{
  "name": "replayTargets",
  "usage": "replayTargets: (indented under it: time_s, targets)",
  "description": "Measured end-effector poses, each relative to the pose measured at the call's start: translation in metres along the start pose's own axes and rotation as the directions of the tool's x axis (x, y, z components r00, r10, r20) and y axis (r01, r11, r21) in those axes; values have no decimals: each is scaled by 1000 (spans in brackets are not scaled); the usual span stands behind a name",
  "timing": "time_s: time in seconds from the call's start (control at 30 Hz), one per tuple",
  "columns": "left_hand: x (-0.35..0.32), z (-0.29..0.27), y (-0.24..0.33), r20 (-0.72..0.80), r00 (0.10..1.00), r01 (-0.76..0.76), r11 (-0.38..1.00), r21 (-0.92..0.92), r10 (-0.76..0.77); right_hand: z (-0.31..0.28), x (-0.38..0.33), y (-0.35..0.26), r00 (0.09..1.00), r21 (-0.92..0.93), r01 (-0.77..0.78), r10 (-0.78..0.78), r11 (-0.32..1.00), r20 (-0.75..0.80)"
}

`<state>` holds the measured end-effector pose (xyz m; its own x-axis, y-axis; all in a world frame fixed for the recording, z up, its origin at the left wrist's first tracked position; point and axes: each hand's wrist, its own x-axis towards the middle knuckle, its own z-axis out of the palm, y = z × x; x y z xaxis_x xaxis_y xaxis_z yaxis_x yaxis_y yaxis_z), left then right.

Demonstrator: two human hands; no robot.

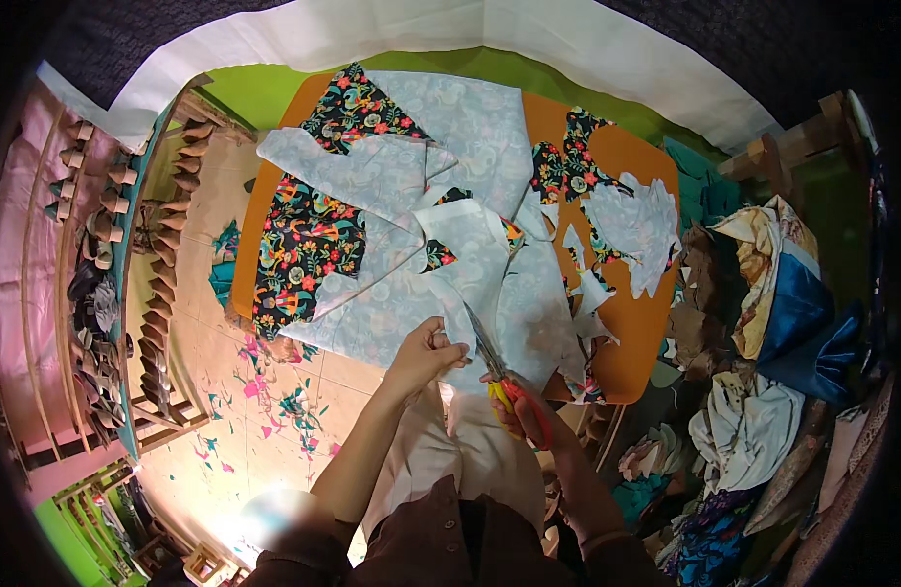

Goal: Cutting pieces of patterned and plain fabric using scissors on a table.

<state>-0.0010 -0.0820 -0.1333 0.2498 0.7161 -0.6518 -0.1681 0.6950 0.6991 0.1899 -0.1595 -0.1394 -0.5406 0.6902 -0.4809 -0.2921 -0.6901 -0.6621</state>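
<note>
My right hand (529, 409) grips a pair of scissors (490, 352) with red and yellow handles. Their metal blades point up and to the left, over white fabric (470, 249). Beside the blades, my left hand (429, 357) is closed on the near edge of that fabric; its fingertips are partly hidden. Under and around it spreads floral fabric with its pale reverse side up (470, 117). Folded-over parts show the black floral face (309, 240) on the left.
The orange table (638, 338) carries cut scraps (627, 230) at its right. Scraps litter the tiled floor (294, 401). Racks with wooden shoe forms (157, 313) stand on the left. Piled fabrics (749, 426) crowd the right side.
</note>
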Motion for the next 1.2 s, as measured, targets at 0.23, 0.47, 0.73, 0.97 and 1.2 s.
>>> replayTargets:
  time_s: [0.23, 0.47, 0.73, 0.97, 1.2]
  targets:
    - [2, -3, -8, -23, 1000, -14, 1000, -23, 14, 0, 1, 7, 999, -8, 4, -4, 1000, -46]
    - [0, -5, -12, -20, 1000, -4, 999, -36, 3, -4, 2, 10, 993, -5, -115, 115, 993, -26]
    - [-9, -1, -8, 59, 998, 7, 991, 135, -15, -7, 0, 21, 991, 30, -75, 71, 997, 116]
    - [-11, -5, -6, 38, 999, 22, 995, 98, -26, -7, 3, 13, 980, 109, -193, 187, 975, 66]
    - [-12, -12, -5, 33, 999, 32, 997, 73, -35, -3, 0, 10, 999, 28, -29, 30, 999, -29]
